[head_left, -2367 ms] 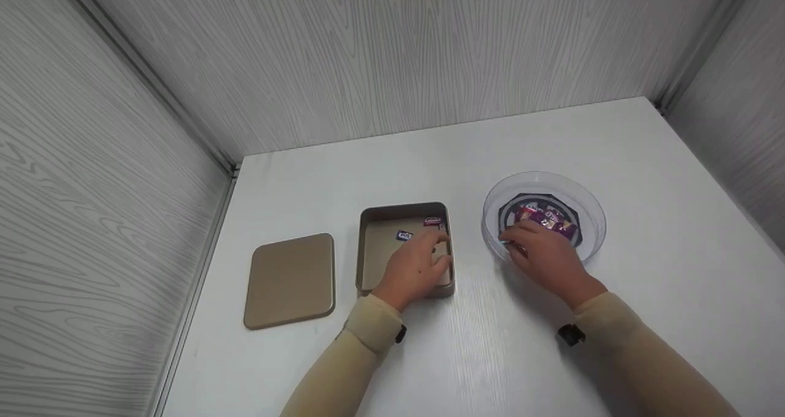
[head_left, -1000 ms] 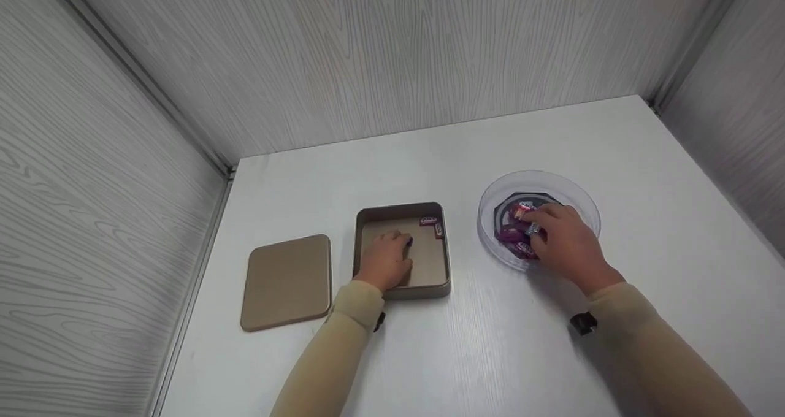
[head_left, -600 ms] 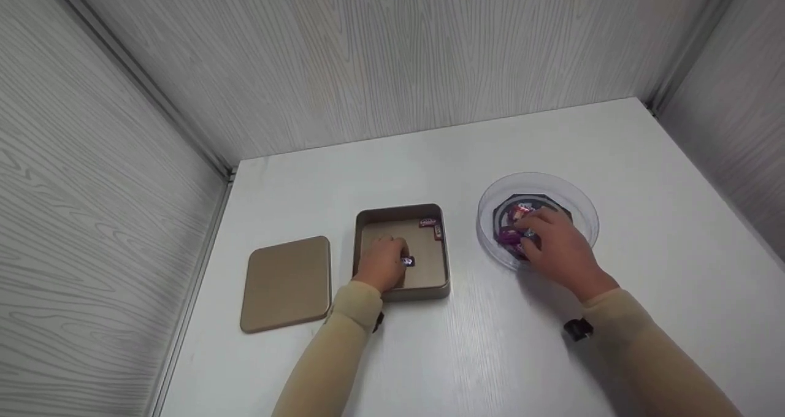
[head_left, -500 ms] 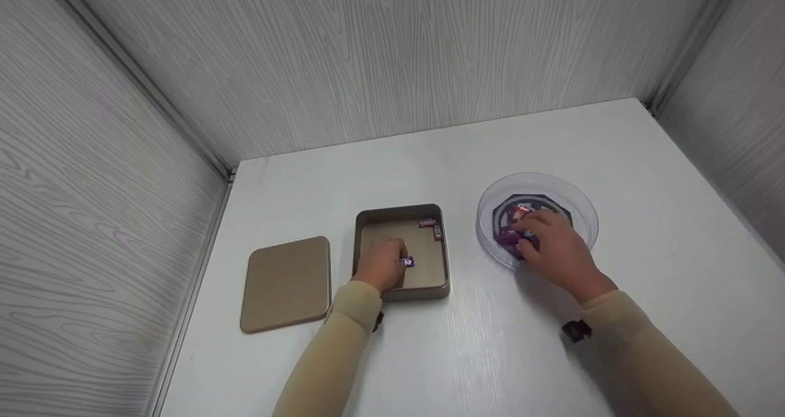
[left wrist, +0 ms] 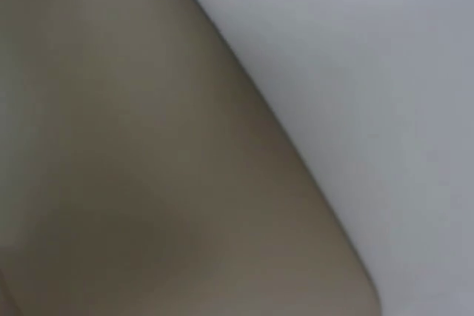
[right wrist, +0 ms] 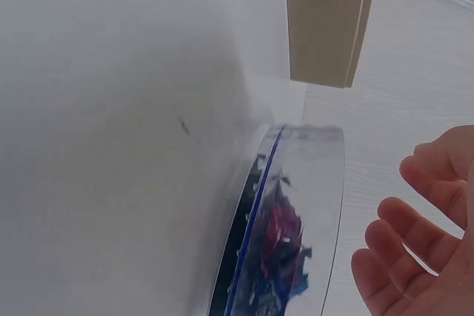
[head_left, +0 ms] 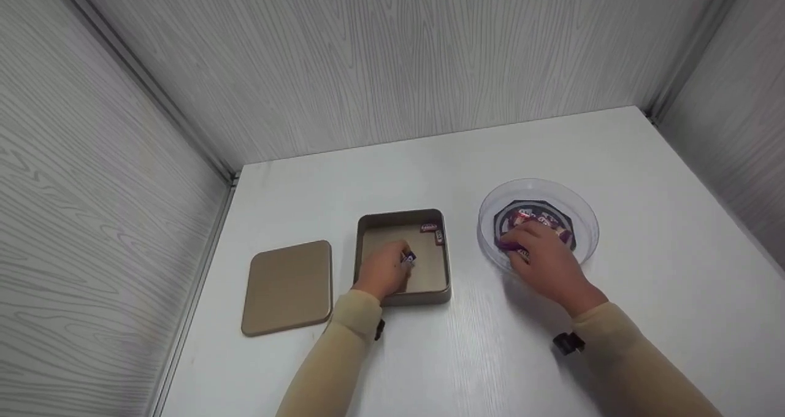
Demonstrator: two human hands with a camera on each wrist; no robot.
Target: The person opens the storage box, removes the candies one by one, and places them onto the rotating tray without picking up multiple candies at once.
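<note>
Over the right half of the gold-brown tin box (head_left: 423, 297), my left hand (head_left: 381, 271) pinches a small dark blue wrapped candy (head_left: 409, 257) between thumb and fingers. Two red-purple wrapped candies (head_left: 429, 227) lie in the tin's far right corner. My right hand (head_left: 543, 260) reaches into the clear round dish (head_left: 582, 211), its fingers loosely bent beside a purple candy (head_left: 508, 244). Several shiny wrapped candies (head_left: 546, 219) sit in the middle of the dish, partly covered by that hand. The right wrist view shows my right fingers (right wrist: 400, 257) spread a little apart, with no candy visible between them.
Left of the tin, its flat gold-brown lid (head_left: 287, 287) lies on the white table (head_left: 466, 343). Grey wood-grain panels (head_left: 392, 61) stand behind and at both sides. A blurred tan surface (left wrist: 170, 146) fills much of the left wrist view.
My left hand moved left within the tin and picked up the blue candy, which has turned in its fingers. My right hand let go of a silvery candy and shifted slightly left in the dish.
</note>
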